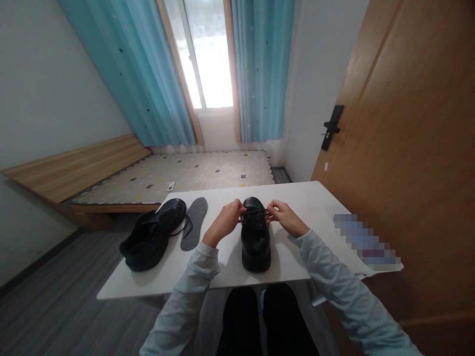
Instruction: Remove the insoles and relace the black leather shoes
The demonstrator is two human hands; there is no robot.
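A black lace-up shoe stands on the white table in front of me, toe pointing away and heel toward me. My left hand is at the shoe's left side, fingers pinched on a shoelace near the eyelets. On the opposite side my right hand pinches the lace too, thumb and forefinger together. Between both hands the laces cross over the front of the shoe. A second black shoe sits at the table's left, its lace trailing right onto a grey felt insole.
The white table has its near edge just above my knees. A blurred-out flat item lies at its right edge. Beyond stand a bed with a small white device, blue curtains, and a wooden door at right.
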